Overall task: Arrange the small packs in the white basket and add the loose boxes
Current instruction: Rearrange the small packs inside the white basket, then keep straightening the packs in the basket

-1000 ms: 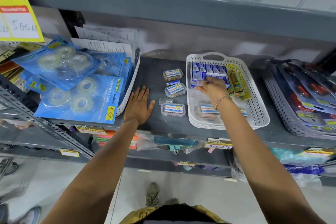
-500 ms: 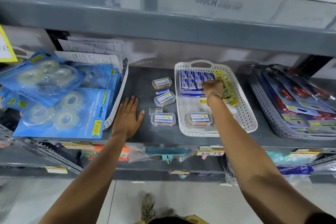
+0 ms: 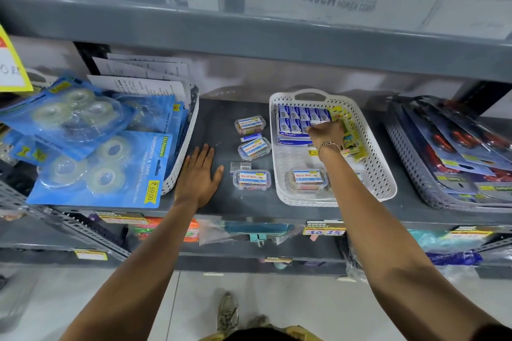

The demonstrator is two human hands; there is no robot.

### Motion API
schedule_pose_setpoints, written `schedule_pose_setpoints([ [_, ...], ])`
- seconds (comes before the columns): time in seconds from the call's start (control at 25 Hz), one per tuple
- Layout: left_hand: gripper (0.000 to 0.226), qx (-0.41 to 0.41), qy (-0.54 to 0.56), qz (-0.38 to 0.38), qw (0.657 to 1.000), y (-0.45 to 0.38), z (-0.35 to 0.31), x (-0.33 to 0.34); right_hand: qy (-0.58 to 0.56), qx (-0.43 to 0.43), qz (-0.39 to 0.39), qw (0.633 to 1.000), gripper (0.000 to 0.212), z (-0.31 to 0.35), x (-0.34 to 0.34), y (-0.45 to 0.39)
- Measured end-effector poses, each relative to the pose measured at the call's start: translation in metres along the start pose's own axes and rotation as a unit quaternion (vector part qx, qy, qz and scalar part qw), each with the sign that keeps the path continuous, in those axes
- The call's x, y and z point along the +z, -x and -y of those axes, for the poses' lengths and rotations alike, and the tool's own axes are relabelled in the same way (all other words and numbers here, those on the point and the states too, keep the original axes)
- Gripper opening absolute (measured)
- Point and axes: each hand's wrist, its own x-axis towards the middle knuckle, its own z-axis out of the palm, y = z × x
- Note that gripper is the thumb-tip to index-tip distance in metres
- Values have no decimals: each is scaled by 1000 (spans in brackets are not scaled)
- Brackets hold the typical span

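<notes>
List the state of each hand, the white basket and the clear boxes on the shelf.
left hand: flat on the shelf, empty
right hand: in the basket, on the blue packs
white basket: partly filled
three clear boxes: outside the basket
one clear box: inside the basket

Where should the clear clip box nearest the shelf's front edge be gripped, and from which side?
Grip the clear clip box across its two short ends, coming from above: it lies flat, label up, with open shelf around it, while the left hand rests flat beside it.
</notes>
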Motion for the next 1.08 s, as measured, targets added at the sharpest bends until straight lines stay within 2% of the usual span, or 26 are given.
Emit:
schedule_pose_setpoints([
  [0.12, 63, -2, -2, 4, 1000, -1, 1, 1, 58, -62, -23, 996, 33, 6, 3, 10],
  [0.2, 63, 0, 3, 3, 1000, -1, 1, 1, 88, -151, -45, 984, 28, 22, 9, 25],
  [0.24, 62, 3, 5, 1, 1000, -1, 1, 1, 109, -205, -31, 972, 28, 32, 15, 34],
  [0.32, 62, 11, -6, -5, 1000, 0, 1, 1, 157, -300, 48, 940, 29, 50, 29, 55],
  [0.4, 62, 18, -25, -9, 999, 2, 0, 1, 219, -355, 147, 897, 19, 64, 45, 75],
  [0.48, 62, 21, -34, -8, 999, 2, 0, 0, 264, -373, 203, 866, 13, 71, 60, 88],
  [0.56, 63, 20, -30, -6, 999, 2, -1, -2, 284, -373, 221, 855, 15, 75, 69, 94],
  [0.76, 63, 13, -26, 1, 1000, 3, -1, -3, 309, -375, 230, 843, 17, 74, 75, 97],
  [0.92, 64, 12, -21, 4, 1000, 3, -1, -3, 334, -398, 233, 822, 29, 68, 76, 99],
  [1.08, 63, 12, -18, 6, 1000, 4, -1, -4, 330, -411, 222, 820, 24, 66, 78, 98],
])
